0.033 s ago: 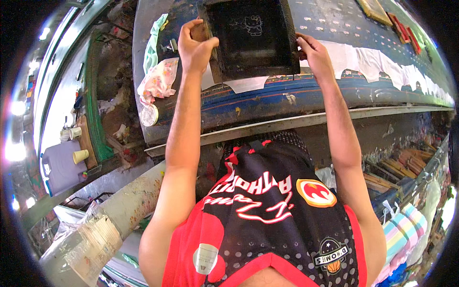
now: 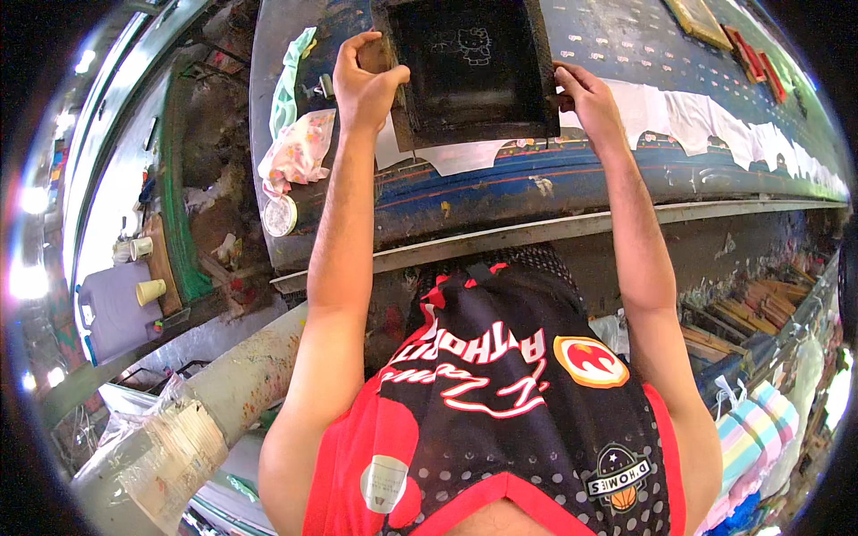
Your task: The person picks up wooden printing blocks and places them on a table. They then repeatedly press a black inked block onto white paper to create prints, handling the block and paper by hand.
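Observation:
A dark square printing screen (image 2: 474, 71) with a faint cartoon-cat stencil lies flat on a long, paint-stained blue table (image 2: 500, 192). My left hand (image 2: 362, 80) grips the screen's left edge, thumb on top. On the right edge rests my right hand (image 2: 585, 98), fingers pressed against the frame. A white cloth piece (image 2: 447, 159) sticks out from under the screen's near side. More white cloth pieces (image 2: 706, 116) lie in a row along the table to the right.
A crumpled printed rag (image 2: 295, 156), a green cloth (image 2: 290, 85) and a round tin lid (image 2: 279, 216) sit at the table's left end. Other frames (image 2: 702, 22) lie far right. Paper cups (image 2: 150, 291) stand at left; folded striped fabric (image 2: 751, 438) is stacked lower right.

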Demonstrator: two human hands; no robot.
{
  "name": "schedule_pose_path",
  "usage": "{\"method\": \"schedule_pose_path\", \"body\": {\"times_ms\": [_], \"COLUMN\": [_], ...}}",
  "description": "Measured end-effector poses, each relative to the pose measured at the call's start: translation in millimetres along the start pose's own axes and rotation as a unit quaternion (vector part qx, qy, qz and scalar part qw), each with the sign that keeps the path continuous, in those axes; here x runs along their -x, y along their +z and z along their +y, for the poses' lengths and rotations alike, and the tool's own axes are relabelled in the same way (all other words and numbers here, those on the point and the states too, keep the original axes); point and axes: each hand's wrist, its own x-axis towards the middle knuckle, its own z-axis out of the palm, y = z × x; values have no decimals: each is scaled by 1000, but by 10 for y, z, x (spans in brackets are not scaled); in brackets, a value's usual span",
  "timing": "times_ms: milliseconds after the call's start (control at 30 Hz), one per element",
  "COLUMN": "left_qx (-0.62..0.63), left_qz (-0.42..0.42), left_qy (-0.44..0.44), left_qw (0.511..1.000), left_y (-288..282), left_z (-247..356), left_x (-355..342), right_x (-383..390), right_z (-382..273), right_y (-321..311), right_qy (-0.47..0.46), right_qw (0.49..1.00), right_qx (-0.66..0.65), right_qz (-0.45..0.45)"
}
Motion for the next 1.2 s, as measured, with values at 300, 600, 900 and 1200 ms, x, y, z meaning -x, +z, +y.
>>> {"method": "schedule_pose_path", "body": {"times_ms": [300, 600, 900, 1200], "left_qx": [-39, -39, -38, -53], "left_qz": [0, -18, -12, -21], "left_qy": [-37, -119, -151, -163], "left_qw": [999, 992, 988, 985], "left_y": [-131, -135, -125, -129], "left_z": [-549, -730, -835, -760], "left_x": [791, 1330, 1353, 1376], "right_x": [364, 647, 647, 832], "right_z": [627, 1158, 1244, 790], "right_y": [-91, -110, -44, 138], "right_qy": [131, 98, 96, -175], "right_qw": [984, 973, 976, 903], "right_qx": [86, 183, 174, 383], "right_qz": [-84, -98, -90, 85]}}
